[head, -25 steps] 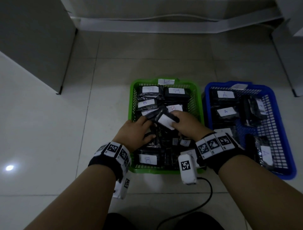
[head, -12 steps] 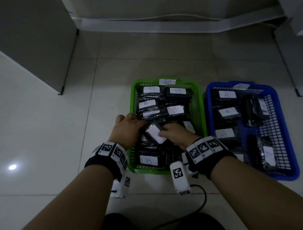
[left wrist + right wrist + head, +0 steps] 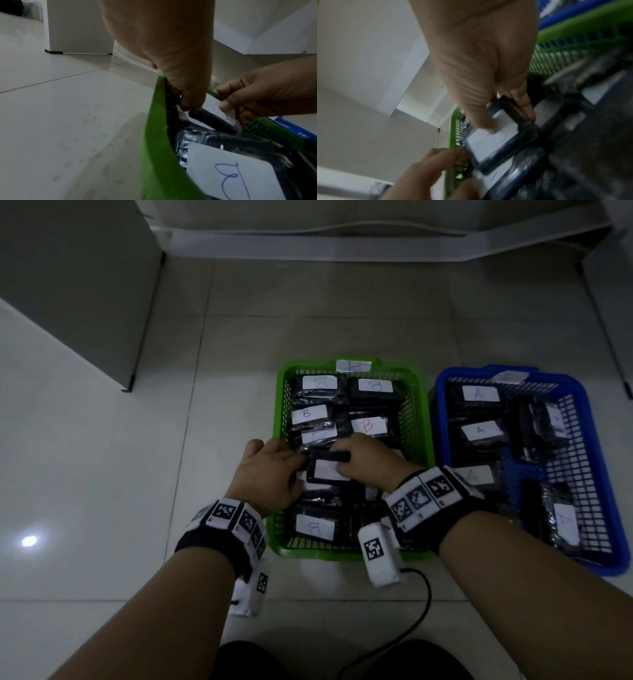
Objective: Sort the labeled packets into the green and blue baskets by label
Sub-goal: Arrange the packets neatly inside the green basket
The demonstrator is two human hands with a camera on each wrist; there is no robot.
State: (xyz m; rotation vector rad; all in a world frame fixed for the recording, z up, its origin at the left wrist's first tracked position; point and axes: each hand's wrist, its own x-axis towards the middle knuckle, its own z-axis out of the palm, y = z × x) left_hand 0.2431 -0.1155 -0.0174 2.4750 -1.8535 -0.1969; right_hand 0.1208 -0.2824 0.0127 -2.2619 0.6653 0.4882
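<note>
Both hands over green basket (image 3: 281, 412), on floor left of blue basket (image 3: 442, 419). Right hand (image 3: 368, 462) pinches packet (image 3: 327, 470) w/ thumb on its label, fingers round far edge. Left hand (image 3: 269, 474) grips packet's left end, fingers curled.

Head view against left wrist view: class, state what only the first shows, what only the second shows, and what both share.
Only the head view shows the blue basket's A-labelled packets and both wristbands. Only the left wrist view shows the right thumb pressing the held packet's label. Both show the green basket, the left hand and right hand holding one labelled packet over it.
</note>
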